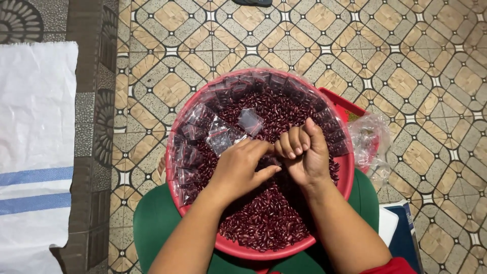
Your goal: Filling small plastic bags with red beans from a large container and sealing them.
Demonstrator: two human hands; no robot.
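A glossy tiled floor (pixel 416 76) with a tan and black lattice pattern carries everything. A white woven sack (pixel 35 152) with two blue stripes lies along the floor's left edge, cut off by the frame. One round red plastic basin (pixel 345 175) rests on a green seat (pixel 152 223) near the bottom edge, heaped with smooth dark red kidney beans (pixel 264 218), too many to count. Small clear plastic packets (pixel 190 155) of beans line the basin's left and far rim; their number is hard to make out. A crumpled clear bag (pixel 373 139) sits just right of the basin. The left hand (pixel 238 170) and right hand (pixel 303 152) meet over the beans at the basin's middle, both curled nearly shut, pinching something small that the fingers hide.
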